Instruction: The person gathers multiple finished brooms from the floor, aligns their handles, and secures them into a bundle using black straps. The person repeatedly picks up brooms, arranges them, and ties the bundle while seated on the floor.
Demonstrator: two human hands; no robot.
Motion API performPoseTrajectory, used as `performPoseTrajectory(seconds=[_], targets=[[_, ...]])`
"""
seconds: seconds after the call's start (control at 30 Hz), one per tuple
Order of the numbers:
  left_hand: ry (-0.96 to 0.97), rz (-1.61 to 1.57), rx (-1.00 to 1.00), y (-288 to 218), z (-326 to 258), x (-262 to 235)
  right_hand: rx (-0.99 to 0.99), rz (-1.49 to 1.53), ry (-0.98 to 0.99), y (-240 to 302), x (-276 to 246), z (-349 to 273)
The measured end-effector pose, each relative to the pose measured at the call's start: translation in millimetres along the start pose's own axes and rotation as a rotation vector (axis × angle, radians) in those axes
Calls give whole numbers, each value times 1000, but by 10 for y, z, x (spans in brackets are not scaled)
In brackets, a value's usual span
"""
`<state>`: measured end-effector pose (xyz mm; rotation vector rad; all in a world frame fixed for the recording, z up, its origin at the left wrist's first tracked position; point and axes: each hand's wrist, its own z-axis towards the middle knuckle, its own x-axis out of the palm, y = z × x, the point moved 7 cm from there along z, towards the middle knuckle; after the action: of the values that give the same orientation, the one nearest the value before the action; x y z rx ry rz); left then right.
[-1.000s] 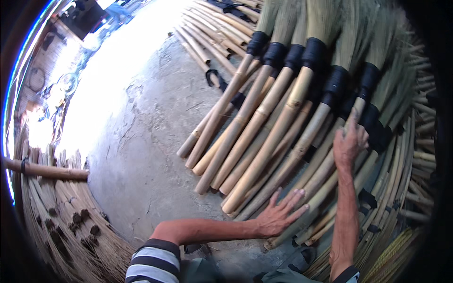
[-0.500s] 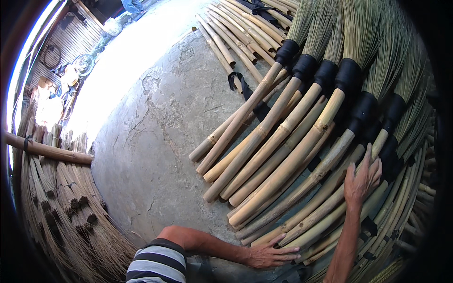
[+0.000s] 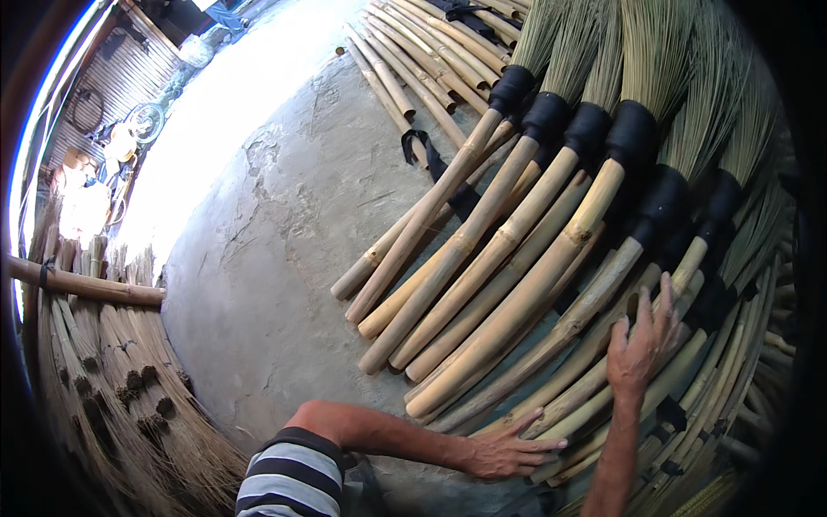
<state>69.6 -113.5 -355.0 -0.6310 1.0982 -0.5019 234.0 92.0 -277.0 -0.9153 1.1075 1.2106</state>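
Observation:
Several brooms with long bamboo handles (image 3: 508, 306), black collars (image 3: 631, 133) and green bristle heads (image 3: 659, 52) lie side by side on the right. My left hand (image 3: 508, 450) rests on the handle ends nearest me, its fingers spread. Farther up, my right hand (image 3: 639, 349) lies over a handle close to the black collar of one of the rightmost brooms (image 3: 719, 198). Its fingers are stretched and the thumb stands apart. Its palm side is hidden, and no grip round the handle shows.
Loose bamboo poles (image 3: 422, 52) lie at the far middle, with black strips (image 3: 431, 155) among them. Dry straw bundles (image 3: 146, 388) are stacked at left behind a bamboo bar (image 3: 95, 286). Cracked concrete floor (image 3: 267, 233) lies between. A wheel (image 3: 145, 122) stands far left.
My left hand has slid a little to the right over the handle ends. The right hand has shifted slightly left and nearer to me. The whole view has moved a little.

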Motion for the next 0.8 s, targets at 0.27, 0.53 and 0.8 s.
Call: performPoseTrajectory(seconds=[0.27,0.53,0.8], targets=[[301,47,-159,-6,-64,413,4,65,12,40,54,-105],[73,19,-197,-67,116,467,15,78,52,-51,145,-121],[-21,-4,-83,8,-47,303,526,911,-188,-877,453,-540]])
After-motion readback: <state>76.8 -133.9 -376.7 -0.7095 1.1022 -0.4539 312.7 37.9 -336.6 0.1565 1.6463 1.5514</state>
